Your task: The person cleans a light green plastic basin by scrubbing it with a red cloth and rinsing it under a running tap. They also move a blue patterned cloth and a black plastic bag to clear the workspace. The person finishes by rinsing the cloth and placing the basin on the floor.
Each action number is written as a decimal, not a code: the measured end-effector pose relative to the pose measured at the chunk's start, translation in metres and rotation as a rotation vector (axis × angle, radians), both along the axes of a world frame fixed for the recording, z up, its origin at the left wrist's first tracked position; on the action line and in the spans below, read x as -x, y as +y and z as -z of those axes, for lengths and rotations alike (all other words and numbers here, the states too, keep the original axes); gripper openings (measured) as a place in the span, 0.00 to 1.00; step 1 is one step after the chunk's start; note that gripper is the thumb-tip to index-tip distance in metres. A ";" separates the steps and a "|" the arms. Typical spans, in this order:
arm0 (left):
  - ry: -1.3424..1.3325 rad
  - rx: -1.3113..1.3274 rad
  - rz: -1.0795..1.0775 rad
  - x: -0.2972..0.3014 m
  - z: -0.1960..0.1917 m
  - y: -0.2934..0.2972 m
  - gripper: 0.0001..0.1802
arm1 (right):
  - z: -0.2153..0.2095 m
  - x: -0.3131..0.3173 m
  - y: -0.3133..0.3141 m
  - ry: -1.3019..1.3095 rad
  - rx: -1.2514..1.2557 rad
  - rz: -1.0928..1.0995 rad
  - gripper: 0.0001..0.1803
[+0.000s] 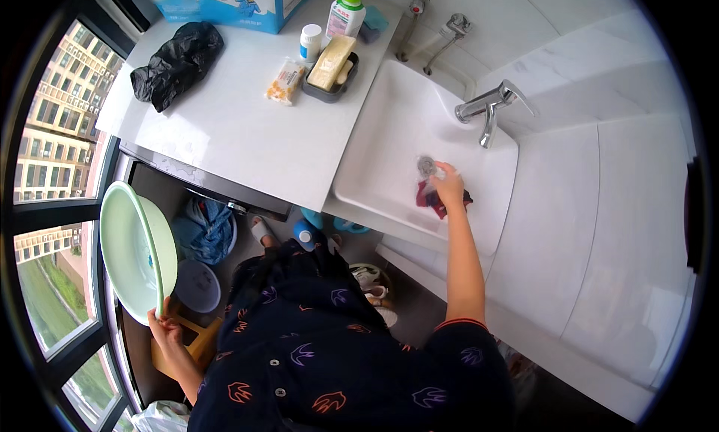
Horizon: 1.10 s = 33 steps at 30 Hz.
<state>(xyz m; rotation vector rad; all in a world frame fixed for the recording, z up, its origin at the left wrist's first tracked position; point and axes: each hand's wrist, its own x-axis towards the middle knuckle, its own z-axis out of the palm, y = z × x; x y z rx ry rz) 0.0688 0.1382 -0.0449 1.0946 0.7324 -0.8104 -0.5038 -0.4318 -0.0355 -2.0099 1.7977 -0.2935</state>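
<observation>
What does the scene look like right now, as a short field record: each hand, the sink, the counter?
left hand: grips the rim of a pale green basin, held on edge beside the window
right hand: in the white sink, pressed on a red and dark cloth
drain: just beside the right hand
tap: on the sink's far edge; no water visible
counter: carries a black bag, a soap tray, a small packet and a green-capped bottle

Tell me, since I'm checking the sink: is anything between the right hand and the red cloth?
Nothing visible. The right hand already rests on the red cloth in the sink, beside the drain.
</observation>
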 end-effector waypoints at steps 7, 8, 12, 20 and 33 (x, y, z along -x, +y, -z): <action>-0.022 -0.030 -0.031 -0.003 0.006 0.011 0.17 | 0.047 -0.006 -0.004 0.215 0.244 0.103 0.17; -0.030 -0.044 -0.043 0.000 0.002 0.006 0.16 | 0.052 -0.004 -0.005 0.209 0.250 0.109 0.18; -0.090 -0.120 -0.044 0.007 -0.005 -0.001 0.15 | 0.053 -0.005 -0.002 0.204 0.152 0.158 0.22; 0.016 -0.040 -0.062 0.007 0.006 0.004 0.17 | 0.034 -0.001 0.046 0.487 -0.090 0.304 0.39; -0.070 -0.150 -0.125 0.023 -0.007 -0.032 0.11 | 0.033 -0.147 0.009 0.177 -0.018 -0.130 0.32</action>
